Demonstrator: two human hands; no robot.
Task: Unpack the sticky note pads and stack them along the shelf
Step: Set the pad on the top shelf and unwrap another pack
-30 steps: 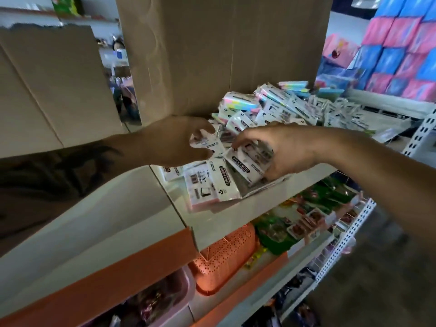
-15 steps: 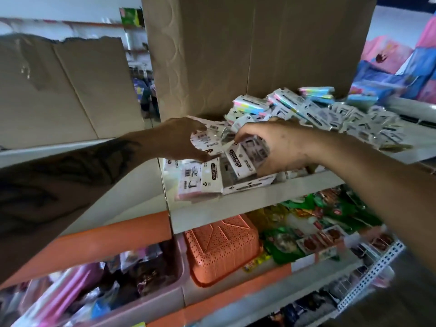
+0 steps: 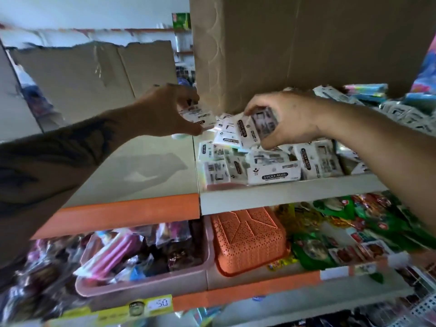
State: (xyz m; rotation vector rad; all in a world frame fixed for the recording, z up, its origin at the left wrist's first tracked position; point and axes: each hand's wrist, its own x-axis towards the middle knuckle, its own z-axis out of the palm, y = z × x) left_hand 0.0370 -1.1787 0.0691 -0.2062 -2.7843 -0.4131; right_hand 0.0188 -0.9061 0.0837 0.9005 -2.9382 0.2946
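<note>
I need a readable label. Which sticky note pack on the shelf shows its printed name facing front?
The white pack at the shelf's front edge, below the right hand; its "STICKY NOTE" label reads level, others' sit turned.

1. A tall cardboard box (image 3: pixel 306 48) stands at the back of the upper shelf, and a torn cardboard sheet (image 3: pixel 94 74) leans to its left.
2. On the lower shelf, an orange perforated basket (image 3: pixel 247 241) lies upside down.
3. Left of it, a pink tray (image 3: pixel 146 283) holds pink-wrapped goods.
4. Green snack packets (image 3: pixel 368 223) lie to the basket's right.
5. A yellow price label (image 3: pixel 151 306) reads 50.
</note>
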